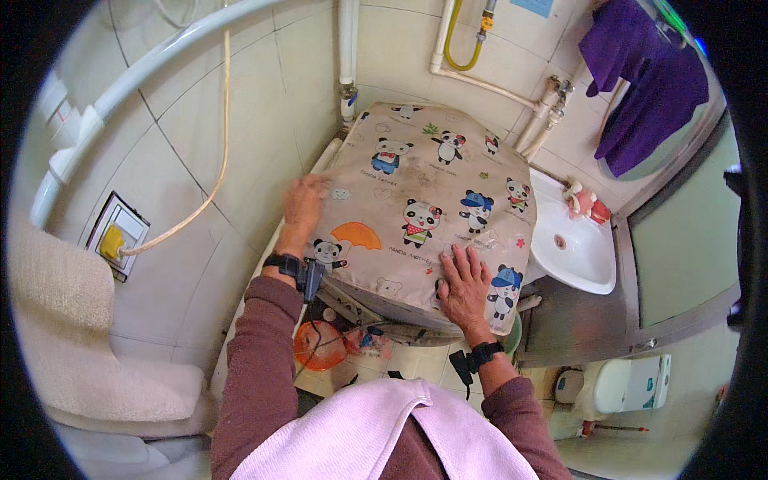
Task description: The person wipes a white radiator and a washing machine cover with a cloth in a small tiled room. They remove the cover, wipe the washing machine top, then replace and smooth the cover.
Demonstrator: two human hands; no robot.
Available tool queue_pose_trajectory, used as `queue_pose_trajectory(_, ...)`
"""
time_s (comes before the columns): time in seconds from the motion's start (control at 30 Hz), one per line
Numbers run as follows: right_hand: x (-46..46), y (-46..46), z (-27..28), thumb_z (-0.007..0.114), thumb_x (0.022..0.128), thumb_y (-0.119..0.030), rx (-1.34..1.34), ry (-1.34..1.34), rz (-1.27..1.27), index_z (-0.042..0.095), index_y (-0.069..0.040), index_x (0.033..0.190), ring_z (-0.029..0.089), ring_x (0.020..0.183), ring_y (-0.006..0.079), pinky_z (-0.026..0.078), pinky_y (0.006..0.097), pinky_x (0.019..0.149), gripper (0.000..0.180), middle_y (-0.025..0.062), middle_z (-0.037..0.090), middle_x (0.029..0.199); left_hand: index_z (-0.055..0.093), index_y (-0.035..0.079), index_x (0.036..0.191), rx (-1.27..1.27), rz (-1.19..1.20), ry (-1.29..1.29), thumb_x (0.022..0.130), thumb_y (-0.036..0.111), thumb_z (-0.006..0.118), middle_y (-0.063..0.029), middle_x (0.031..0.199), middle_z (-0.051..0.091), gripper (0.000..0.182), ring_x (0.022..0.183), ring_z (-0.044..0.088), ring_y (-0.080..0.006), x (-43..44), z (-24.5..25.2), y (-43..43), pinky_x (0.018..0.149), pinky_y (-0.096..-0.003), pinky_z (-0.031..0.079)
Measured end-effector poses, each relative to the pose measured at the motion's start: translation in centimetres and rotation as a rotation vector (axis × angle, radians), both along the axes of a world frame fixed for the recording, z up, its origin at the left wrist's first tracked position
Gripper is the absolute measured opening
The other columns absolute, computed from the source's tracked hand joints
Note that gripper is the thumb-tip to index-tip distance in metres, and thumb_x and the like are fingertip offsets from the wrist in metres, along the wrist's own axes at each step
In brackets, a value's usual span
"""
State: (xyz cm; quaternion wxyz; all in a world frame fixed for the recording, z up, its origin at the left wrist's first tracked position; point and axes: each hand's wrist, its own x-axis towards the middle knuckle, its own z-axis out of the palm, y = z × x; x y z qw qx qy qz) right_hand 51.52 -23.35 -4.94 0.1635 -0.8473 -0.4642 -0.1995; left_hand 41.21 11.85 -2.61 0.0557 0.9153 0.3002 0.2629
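A beige panda-print cover (420,180) lies over a boxy appliance whose grey lower front (384,306) shows below the cloth. Blurred by motion, my left hand (304,201) is at the cover's left edge, its fingers pointing over the print; whether they grip any cloth is unclear. My right hand (467,282) rests palm down near the front right edge, fingers somewhat spread on the cover. Dark stains mark the middle of the cloth. Both wrists wear black straps with small devices.
To the right is a white washbasin (570,252); a purple cloth (654,90) hangs above it. An orange basin (321,345) sits on the floor below the appliance. A yellow plug (112,242) with a cord is in the left wall socket. A toilet (624,387) stands at lower right.
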Motion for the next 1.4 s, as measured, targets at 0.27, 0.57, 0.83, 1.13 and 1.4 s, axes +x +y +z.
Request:
queue_pose_trajectory(0.27, 0.0, 0.0, -0.2, 0.057, 0.077, -0.021, 0.010, 0.027, -0.006, 0.053, -0.017, 0.129, 0.031, 0.136, 0.0278, 0.020, 0.0463, 0.107, 0.052, 0.0065, 0.042, 0.143, 0.065, 0.011, 0.101, -0.005, -0.578, -0.142, 0.084, 0.015, 0.055, -0.0093, 0.110, 0.059, 0.020, 0.101, 0.054, -0.0313, 8.0, 0.7, -12.5, 0.084, -0.0440, 0.043)
queue_pose_trajectory(0.57, 0.1, -0.3, -0.1, 0.057, 0.077, -0.022, 0.041, 0.015, 0.008, 0.054, -0.016, 0.126, 0.033, 0.133, 0.0289, 0.022, 0.0476, 0.107, 0.049, 0.0064, 0.044, 0.141, 0.060, 0.021, 0.121, 0.094, -0.197, -0.068, 0.082, 0.011, 0.054, -0.0055, 0.122, 0.057, 0.041, 0.109, 0.053, -0.0278, 0.2, -2.8, -1.8, 0.090, -0.0451, 0.042)
queue_pose_trajectory(0.83, -0.3, 0.3, -0.1, 0.057, 0.076, -0.020, 0.055, -0.007, -0.023, 0.055, -0.018, 0.124, 0.034, 0.133, 0.0288, 0.024, 0.0487, 0.106, 0.049, 0.0056, 0.044, 0.140, 0.057, 0.000, 0.116, -0.256, 0.028, -0.247, 0.085, 0.015, 0.051, -0.0180, 0.096, 0.060, 0.035, 0.080, 0.059, -0.0318, -6.9, -12.2, 3.6, 0.071, -0.0396, 0.047)
queue_pose_trajectory(1.13, -0.5, 0.4, -0.3, 0.055, 0.077, -0.019, 0.010, -0.034, -0.038, 0.052, -0.015, 0.127, 0.032, 0.133, 0.0308, 0.022, 0.0487, 0.107, 0.050, 0.0086, 0.042, 0.141, 0.052, -0.003, 0.113, -1.303, 0.193, -0.784, 0.093, 0.005, 0.041, -0.0088, 0.080, 0.051, 0.024, 0.070, 0.052, -0.0197, -9.4, -18.1, -0.9, 0.058, -0.0345, 0.045)
queue_pose_trajectory(1.4, -0.6, 0.6, 0.0, 0.056, 0.078, -0.019, -0.023, -0.060, -0.051, 0.054, -0.015, 0.126, 0.034, 0.132, 0.0300, 0.024, 0.0486, 0.106, 0.048, 0.0077, 0.044, 0.140, 0.027, 0.005, 0.143, -1.557, 0.116, -1.043, 0.092, 0.003, 0.040, -0.0153, 0.133, 0.045, 0.053, 0.093, 0.056, -0.0286, -7.4, -30.8, -7.2, 0.083, -0.0395, 0.046)
